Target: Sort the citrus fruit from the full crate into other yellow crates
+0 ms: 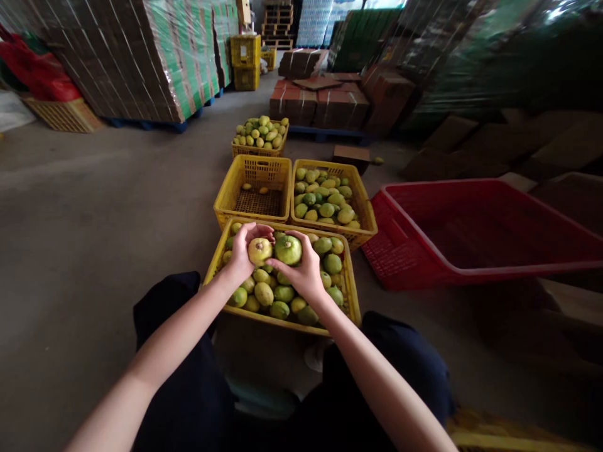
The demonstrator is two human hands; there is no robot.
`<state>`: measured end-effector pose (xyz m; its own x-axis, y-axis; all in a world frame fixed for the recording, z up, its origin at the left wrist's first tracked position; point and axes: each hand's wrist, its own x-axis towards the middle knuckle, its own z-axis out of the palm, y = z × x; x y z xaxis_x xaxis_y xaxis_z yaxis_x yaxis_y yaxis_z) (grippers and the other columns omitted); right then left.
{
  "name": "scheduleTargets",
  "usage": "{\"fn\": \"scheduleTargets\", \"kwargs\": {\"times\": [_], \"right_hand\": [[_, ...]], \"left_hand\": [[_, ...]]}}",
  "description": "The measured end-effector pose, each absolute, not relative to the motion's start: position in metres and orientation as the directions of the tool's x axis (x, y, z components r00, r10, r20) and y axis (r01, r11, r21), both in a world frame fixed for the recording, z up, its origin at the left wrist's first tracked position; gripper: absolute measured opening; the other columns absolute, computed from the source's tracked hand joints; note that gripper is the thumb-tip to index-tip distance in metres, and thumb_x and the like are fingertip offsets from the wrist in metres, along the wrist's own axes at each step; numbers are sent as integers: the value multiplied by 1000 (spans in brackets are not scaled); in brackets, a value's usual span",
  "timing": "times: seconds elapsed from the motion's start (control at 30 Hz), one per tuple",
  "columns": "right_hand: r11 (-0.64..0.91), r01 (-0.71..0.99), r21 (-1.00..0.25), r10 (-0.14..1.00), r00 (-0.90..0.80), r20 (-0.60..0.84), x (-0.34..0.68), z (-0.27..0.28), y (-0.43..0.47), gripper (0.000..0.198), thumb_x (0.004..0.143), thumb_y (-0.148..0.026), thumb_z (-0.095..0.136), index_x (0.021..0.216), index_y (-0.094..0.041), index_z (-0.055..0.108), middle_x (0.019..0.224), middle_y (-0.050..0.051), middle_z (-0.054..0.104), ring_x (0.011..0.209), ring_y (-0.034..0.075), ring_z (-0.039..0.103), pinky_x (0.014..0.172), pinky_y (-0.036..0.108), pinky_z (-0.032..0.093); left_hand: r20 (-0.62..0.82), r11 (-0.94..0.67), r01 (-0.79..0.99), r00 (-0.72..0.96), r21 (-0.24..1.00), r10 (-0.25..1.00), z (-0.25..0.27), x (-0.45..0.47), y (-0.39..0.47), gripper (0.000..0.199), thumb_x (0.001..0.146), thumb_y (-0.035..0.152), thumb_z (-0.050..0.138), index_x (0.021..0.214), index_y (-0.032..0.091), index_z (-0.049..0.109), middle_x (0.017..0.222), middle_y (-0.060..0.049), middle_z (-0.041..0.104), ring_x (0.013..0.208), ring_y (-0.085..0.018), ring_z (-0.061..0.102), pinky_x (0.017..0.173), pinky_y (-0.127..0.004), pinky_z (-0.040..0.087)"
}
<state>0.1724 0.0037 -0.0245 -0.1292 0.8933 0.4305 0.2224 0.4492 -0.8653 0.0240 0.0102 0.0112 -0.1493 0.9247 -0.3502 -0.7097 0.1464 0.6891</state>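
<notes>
Yellow and green sit side by side between your palms: your left hand [243,252] grasps the yellow fruit [260,252], your right hand [307,269] grasps the green fruit [288,250]. Both are above the near crate [353,290], over its mixed pile; you cannot tell from this angle whether they touch each other.

Each hand cups its fruit from the outer side, so slackening a palm, or pressing the pair together off-centre, could let one slip, especially if the skin is smooth. It would probably drop onto the packed fruit below and bruise; a glancing bounce near the rim might carry it to the floor [117,207].

Just beyond, the sparse crate [227,199], with two fruit on its bottom, stands close beside the fuller crate [366,204]. With the walls so tight together, a hasty reach could knock your knuckles on a rim or tip a fruit over into the neighbour. Your knees [405,355] flank the near crate, and an inward swing might jolt it. Dim light could also hide a soft patch underneath.
</notes>
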Motion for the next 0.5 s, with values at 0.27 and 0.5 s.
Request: {"fn": "scheduleTargets", "kwargs": {"times": [0.27,0.5], "right_hand": [[-60,-164,-985,997,29,-66,161,-36,6,51,73,-60,84,97,-28,53,83,-4,68,72,17,68,59,28,60],[-373,-509,-776,915,-61,-399,167,-31,24,26,88,-50,72,90,-26,62,72,-1,72,72,23,74,51,31,61]], "left_hand": [[-688,399,-814,-2,423,725,12,18,19,21,94,26,52,94,19,72,69,-3,70,71,-22,72,68,-30,61],[-658,401,-840,71,366,750,21,24,22,25,100,28,52,114,17,68,80,-6,71,65,-19,69,60,-29,61]]}}
